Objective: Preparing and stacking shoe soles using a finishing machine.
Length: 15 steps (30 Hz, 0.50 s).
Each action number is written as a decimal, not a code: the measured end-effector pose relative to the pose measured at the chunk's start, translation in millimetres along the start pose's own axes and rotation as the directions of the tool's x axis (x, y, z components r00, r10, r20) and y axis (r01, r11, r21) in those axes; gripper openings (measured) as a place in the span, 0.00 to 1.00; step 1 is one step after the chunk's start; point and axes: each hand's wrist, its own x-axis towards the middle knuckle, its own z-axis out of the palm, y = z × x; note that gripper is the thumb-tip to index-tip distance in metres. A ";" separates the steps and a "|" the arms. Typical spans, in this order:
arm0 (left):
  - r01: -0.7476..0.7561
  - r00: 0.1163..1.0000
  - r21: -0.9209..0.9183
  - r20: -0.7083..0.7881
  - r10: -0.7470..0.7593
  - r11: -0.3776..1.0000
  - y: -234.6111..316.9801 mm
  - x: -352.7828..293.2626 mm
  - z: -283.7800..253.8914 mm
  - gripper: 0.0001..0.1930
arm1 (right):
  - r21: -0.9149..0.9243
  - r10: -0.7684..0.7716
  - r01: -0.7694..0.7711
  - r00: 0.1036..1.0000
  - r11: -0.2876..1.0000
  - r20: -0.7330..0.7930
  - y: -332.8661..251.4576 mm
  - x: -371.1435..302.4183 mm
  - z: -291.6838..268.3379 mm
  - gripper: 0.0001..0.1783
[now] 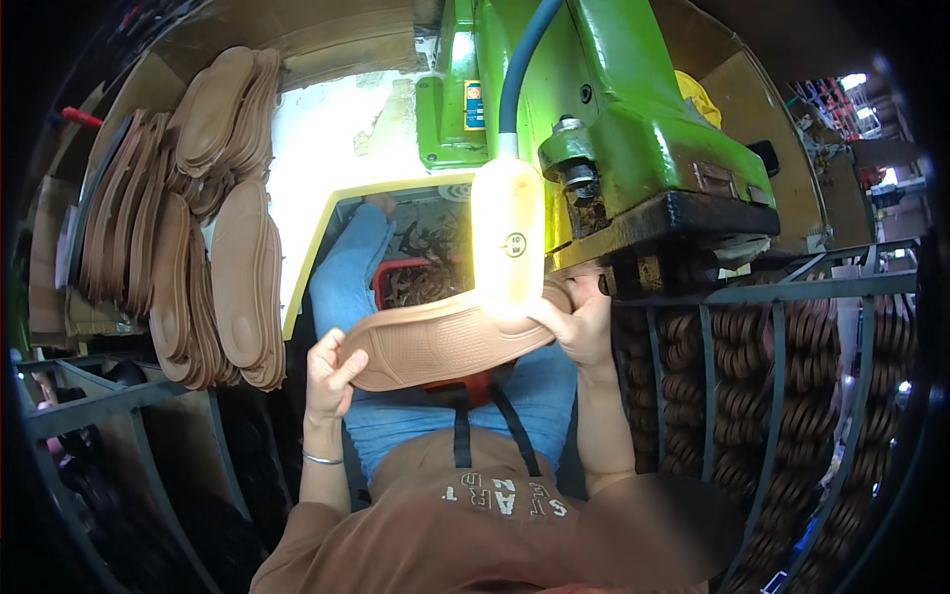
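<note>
A tan shoe sole [445, 342] with a textured upper face stretches between my two hands, tilted with its right end higher. My left hand [329, 376] pinches its left end, thumb on top. At the other end my right hand [586, 322] grips it, thumb on the face and the fingers partly hidden behind. That end lies close beside the dark working head [663, 233] of a green machine [643, 119]. A glowing lamp [510, 223] on a blue hose hangs just in front of the sole and covers part of its far edge.
Stacks of tan soles [242, 277] lie on the white table [327, 129] at left. A red container [396, 272] with dark scraps is below, between my legs. Metal racks hold many brown soles [742, 386] at right; another rack [109, 406] stands at left.
</note>
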 end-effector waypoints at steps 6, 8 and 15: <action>0.226 0.961 0.159 0.127 -0.247 0.961 -68.1 -32.7 21.3 0.15 | -0.119 0.039 -0.039 0.999 0.992 0.004 9.9 6.9 2.5 0.21; 0.223 0.967 0.091 0.101 -0.232 0.971 -86.8 -41.7 29.8 0.14 | 0.000 -0.020 0.020 0.999 1.000 -0.035 5.7 4.7 8.0 0.19; -0.035 0.988 -0.458 -0.149 -0.037 0.888 -17.8 -3.9 81.9 0.16 | -0.158 0.102 -0.128 0.982 0.979 -0.161 51.2 -60.5 -72.2 0.18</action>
